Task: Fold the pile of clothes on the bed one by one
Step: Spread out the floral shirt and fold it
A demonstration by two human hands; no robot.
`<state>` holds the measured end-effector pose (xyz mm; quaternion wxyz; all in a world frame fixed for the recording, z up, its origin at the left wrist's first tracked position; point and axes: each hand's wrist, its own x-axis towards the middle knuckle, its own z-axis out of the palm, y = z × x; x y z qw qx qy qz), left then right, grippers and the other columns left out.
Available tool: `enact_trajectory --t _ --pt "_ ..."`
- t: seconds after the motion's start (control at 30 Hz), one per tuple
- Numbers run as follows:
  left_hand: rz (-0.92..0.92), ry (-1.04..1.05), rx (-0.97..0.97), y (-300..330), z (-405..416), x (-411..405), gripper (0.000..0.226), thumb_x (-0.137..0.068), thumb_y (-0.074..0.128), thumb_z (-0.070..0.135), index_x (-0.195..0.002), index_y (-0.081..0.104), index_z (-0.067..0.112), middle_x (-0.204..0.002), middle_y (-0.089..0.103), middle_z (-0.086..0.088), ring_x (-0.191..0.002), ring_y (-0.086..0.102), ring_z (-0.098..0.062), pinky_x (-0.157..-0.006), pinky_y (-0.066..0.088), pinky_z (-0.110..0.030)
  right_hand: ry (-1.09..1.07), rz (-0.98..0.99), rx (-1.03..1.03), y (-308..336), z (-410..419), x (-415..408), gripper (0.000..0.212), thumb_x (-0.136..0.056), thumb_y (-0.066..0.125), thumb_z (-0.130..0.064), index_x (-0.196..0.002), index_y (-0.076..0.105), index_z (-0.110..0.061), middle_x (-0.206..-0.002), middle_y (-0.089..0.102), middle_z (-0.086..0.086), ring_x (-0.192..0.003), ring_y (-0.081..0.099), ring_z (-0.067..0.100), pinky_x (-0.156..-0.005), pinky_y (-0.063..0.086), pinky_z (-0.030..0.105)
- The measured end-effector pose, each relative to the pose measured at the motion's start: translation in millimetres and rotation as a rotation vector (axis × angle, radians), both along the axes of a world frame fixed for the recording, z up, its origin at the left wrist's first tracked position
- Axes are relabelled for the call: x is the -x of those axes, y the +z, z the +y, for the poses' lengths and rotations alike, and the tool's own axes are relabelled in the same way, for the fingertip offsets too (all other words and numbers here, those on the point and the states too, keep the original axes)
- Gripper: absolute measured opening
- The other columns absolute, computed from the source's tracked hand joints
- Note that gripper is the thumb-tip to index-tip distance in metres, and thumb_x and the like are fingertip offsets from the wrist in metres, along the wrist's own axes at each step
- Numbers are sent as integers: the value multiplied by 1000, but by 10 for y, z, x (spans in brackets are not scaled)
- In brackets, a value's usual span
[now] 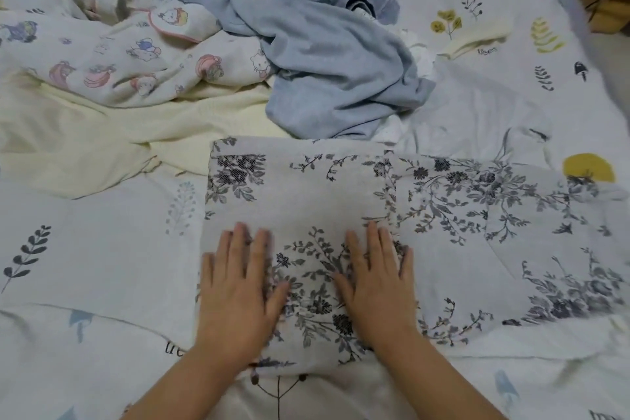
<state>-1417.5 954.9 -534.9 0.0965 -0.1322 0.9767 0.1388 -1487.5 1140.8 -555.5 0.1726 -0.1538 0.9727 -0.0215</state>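
- My left hand (238, 286) lies flat, fingers (240, 245) straight and slightly spread, palm down on the left part of the floral garment (300, 191); it grips nothing, only presses.
- My right hand (373, 286) lies the same way, fingers straight, palm down near the folded edge that runs up the middle of the garment; it also holds nothing.
- Two hands, then, side by side and apart, both resting on one garment.
- The floral garment is white with grey and black flower sprays. It lies directly under my palms: its folded, doubled part sits beneath and just beyond my fingers, and a single flatter layer spreads away to my right.
- Beyond my fingertips, further up the bed, lies the unfolded pile; I count three main pieces in it.
- One blue garment (324, 54) is crumpled in the middle of the pile, its lower edge just beyond the far edge of the floral garment.
- One white cartoon-print garment (112, 58) lies to the left of the blue one, partly under it.
- One cream garment (102, 143) lies below the cartoon-print piece, reaching to the floral garment's far left corner.
- A small cream folded piece (475, 37) sits apart on the right, beyond the pile.
- Everything rests on the bed sheet (102, 249), white with printed leaves and sprigs.
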Motion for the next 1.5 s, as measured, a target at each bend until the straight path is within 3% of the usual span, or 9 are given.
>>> enact_trajectory --t 0.17,0.33,0.47,0.73,0.93,1.03,1.17,1.3,1.5 --pt "-220 -228 106 -211 140 -140 73 -91 6 62 -138 42 18 -144 37 -19 -130 35 -42 -106 25 -55 15 -76 -29 -138 92 -55 65 -81 -12 -65 -128 -45 -33 -134 -51 -1 -124 -49 19 -103 -30 45" --pt "-204 -174 76 -213 131 -79 83 -78 -15 72 -144 10 28 -152 4 -9 -140 -2 -32 -110 10 -53 -42 -119 241 73 180 70 59 -99 25 -43 -150 3 -25 -158 -10 0 -143 -18 16 -114 -10 37" --pt "-195 -86 31 -145 247 -5 101 -64 -29 75 -147 0 26 -156 -9 -6 -142 -16 -20 -115 -1 -46 -463 147 473 353 698 62 44 -91 50 -16 -134 43 -14 -138 40 5 -130 31 19 -112 24 32" --pt "-197 -120 0 -136 689 147 105 -60 -37 70 -148 -5 24 -156 -15 -5 -142 -18 -21 -115 -6 -44 -1621 163 460 383 2198 415 63 -83 65 -18 -132 34 7 -131 41 32 -120 42 44 -99 36 47" --pt "-213 -133 21 -157 750 140 101 -62 -35 70 -146 -6 21 -155 -14 -6 -140 -20 -21 -114 -7 -44 -1933 -112 1365 383 2626 595 13 -87 65 -20 -77 58 -15 -51 59 -1 -52 55 12 -53 48 27" --pt "-224 -137 32 -158 745 145 86 -72 -17 65 -146 -10 22 -155 -17 -6 -141 -20 -21 -114 -9 -43 -1825 -119 1548 514 2531 641 4 -88 62 -15 -91 60 -16 -69 69 1 -67 66 16 -64 55 30" --pt "-221 -101 -19 -131 737 160 66 -94 17 56 -148 -6 25 -156 -17 -4 -143 -17 -22 -115 -8 -42 -1440 288 1397 888 2198 639 27 -85 59 1 -79 47 -22 -76 57 -1 -63 57 9 -48 48 19" --pt "-175 -29 -239 -1 671 218 62 -96 31 48 -149 10 26 -158 -1 1 -145 -3 -17 -117 0 -35 -927 465 1172 1309 1584 489 30 -80 65 -8 -101 50 -24 -88 59 -18 -76 58 -9 -69 47 9" --pt "-85 300 -763 388 412 392 45 -96 39 41 -140 36 33 -142 41 11 -119 39 -3 -102 27 -24 -470 492 1077 1481 434 86 35 -73 65 -12 -88 39 -31 -59 57 -32 -55 53 -18 -49 36 -4"
